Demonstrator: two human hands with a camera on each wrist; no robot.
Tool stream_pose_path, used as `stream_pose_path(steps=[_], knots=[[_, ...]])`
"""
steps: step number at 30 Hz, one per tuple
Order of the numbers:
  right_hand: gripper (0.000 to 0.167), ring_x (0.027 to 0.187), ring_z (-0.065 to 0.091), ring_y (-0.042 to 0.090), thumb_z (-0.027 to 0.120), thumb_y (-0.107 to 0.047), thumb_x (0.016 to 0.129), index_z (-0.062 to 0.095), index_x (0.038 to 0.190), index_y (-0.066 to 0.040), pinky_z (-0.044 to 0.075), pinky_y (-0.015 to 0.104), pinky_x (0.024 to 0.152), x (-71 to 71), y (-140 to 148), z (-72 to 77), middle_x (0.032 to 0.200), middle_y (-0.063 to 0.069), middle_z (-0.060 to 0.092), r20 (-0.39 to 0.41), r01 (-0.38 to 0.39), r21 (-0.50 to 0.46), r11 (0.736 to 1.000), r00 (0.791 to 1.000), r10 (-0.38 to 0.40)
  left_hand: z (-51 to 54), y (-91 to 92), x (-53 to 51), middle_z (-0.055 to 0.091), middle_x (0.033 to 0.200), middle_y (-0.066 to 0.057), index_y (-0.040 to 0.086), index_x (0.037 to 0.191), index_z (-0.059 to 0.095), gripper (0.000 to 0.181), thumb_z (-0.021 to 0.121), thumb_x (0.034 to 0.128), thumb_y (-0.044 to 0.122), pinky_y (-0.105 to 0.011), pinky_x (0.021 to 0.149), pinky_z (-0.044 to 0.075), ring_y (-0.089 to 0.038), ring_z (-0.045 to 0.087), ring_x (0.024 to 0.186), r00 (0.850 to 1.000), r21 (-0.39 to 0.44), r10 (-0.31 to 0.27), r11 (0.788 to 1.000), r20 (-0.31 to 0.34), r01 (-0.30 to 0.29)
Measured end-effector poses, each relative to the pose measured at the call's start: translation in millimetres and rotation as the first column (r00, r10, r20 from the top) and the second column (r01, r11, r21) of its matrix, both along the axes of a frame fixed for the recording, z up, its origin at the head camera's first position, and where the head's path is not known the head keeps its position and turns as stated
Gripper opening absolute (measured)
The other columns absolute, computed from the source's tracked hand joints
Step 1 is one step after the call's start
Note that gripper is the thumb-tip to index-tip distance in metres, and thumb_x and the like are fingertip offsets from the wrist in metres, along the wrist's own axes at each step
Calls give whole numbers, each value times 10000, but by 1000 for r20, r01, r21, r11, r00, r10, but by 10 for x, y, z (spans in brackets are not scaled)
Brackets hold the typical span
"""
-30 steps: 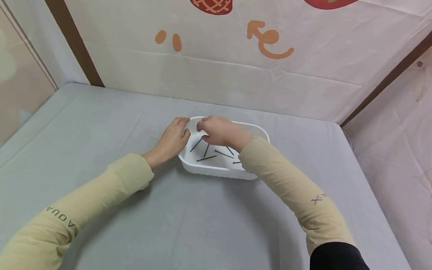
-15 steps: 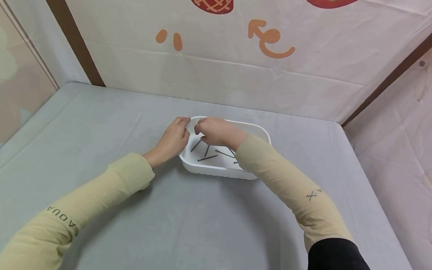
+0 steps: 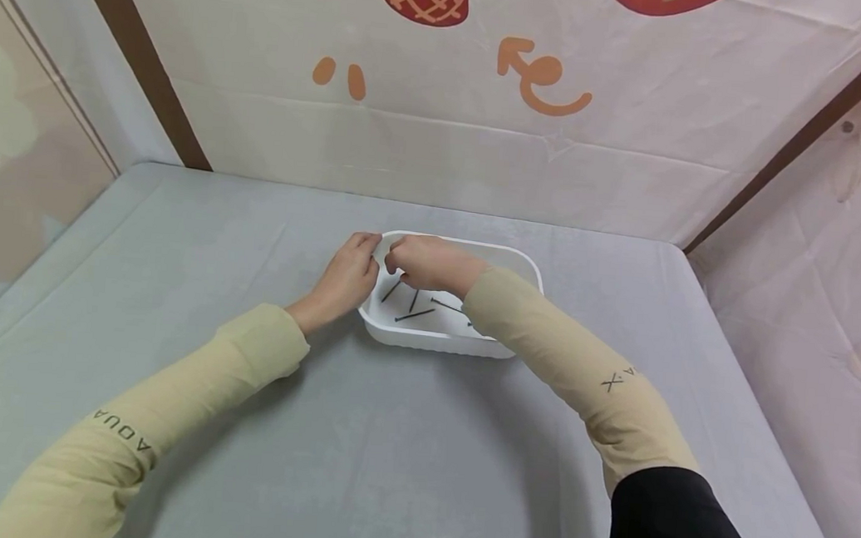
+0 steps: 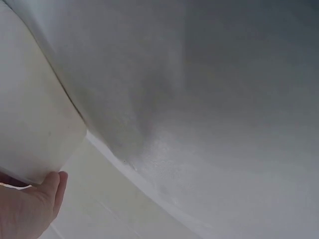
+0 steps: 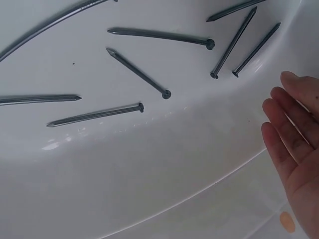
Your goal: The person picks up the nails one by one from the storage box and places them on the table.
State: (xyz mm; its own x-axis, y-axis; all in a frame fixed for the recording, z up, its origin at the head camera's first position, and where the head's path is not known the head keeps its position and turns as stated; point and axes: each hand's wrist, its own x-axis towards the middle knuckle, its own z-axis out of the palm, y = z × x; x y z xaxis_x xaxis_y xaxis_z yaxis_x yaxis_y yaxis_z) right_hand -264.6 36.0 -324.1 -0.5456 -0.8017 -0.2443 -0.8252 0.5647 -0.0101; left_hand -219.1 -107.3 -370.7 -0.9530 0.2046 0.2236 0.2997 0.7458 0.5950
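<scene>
A white tray [image 3: 436,342] with rounded corners sits on the table, holding several dark metal nails [image 3: 414,314] scattered over its floor. My left hand [image 3: 343,278] grips the tray's left end at the rim; in the left wrist view, fingers lie along the edge of the tray wall [image 4: 40,109]. Over the left part of the tray hovers my right hand [image 3: 431,262], hiding some nails. The right wrist view has this hand with loosely bent fingers and nothing in them, beside the nails [image 5: 160,36] and apart from them.
A grey cloth covers the table [image 3: 358,447]. Behind it hangs a pale printed curtain [image 3: 439,153], with more printed cloth at both sides. The curtain meets the table's far edge a short way beyond the tray.
The right hand has shifted slightly left over the tray, and its forearm has moved left too. The left hand stays at the tray's end. No nail has visibly been picked up.
</scene>
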Motion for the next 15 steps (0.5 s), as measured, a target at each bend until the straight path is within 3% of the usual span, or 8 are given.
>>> stream_pose_path(steps=[15], knots=[[251, 975, 587, 189, 647, -5, 790, 685, 1028, -74, 474, 279, 851, -38, -77, -47, 1051, 44, 645, -25, -70, 23, 997, 997, 71, 14, -3, 5, 394, 1307, -257, -132, 1313, 361, 431, 359, 904, 3, -415, 981, 399, -342, 431, 1185, 1000, 0, -4, 1000, 26, 4]])
